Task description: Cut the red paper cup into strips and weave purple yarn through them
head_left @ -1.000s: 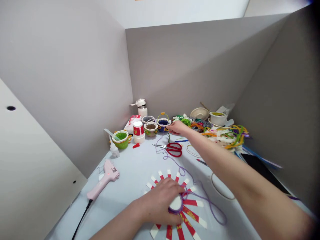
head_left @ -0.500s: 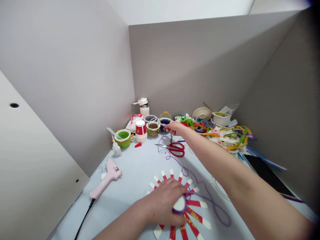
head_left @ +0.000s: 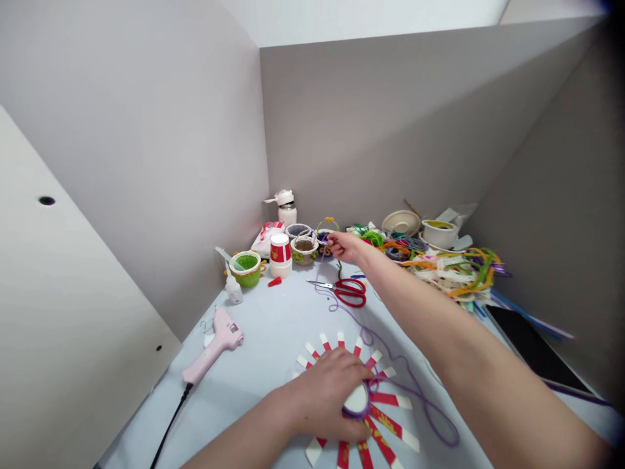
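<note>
My left hand (head_left: 332, 394) is wrapped round the base of a red and white paper cup (head_left: 385, 417) whose wall is cut into strips that splay out flat like rays. Purple yarn circles the cup's base under my fingers. From there the loose purple yarn (head_left: 407, 371) runs in loops across the table toward the back. My right hand (head_left: 342, 247) reaches far out, fingers pinched on the yarn's far part, in front of a small dark blue basket (head_left: 322, 242). Red-handled scissors (head_left: 349, 293) lie partly open below that hand.
A pink glue gun (head_left: 217, 342) with a black cord lies at left. Behind it stand a glue bottle (head_left: 234, 290), a green basket (head_left: 247, 268) and an upturned cup (head_left: 280, 255). Tangled coloured cords (head_left: 446, 273) and a black tablet (head_left: 537, 345) are at right.
My right hand has lifted slightly beside the blue basket, drawing the yarn's far end up. The left hand keeps its hold on the cup. The whole view has shifted slightly.
</note>
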`<state>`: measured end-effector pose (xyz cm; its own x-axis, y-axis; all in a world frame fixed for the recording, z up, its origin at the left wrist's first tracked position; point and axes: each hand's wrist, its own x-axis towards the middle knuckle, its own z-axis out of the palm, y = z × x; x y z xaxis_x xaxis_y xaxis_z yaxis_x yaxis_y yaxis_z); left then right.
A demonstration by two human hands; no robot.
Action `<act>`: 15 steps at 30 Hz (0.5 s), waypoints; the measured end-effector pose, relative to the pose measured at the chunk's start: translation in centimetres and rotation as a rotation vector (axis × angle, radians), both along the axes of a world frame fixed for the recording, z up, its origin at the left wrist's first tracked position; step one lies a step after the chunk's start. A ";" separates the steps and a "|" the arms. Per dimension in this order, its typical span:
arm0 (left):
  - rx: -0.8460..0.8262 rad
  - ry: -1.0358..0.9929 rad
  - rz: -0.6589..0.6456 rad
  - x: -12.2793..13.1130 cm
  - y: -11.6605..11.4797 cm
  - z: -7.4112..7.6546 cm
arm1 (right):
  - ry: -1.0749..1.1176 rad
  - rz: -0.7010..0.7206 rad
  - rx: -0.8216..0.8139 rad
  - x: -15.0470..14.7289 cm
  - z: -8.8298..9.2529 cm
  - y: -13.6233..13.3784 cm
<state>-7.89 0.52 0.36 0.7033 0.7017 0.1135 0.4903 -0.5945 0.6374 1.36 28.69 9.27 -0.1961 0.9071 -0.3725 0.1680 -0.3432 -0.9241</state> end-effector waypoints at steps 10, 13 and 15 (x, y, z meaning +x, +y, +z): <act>-0.003 -0.014 -0.007 -0.1 0.0 -0.1 | 0.147 -0.175 0.464 2.6 15.3 0.9; -0.003 -0.010 -0.002 -0.1 0.0 0.2 | 0.154 -0.192 0.638 4.9 20.2 -0.2; -0.004 0.001 -0.001 -0.1 0.0 0.4 | 0.037 -0.147 0.849 7.0 23.5 -1.3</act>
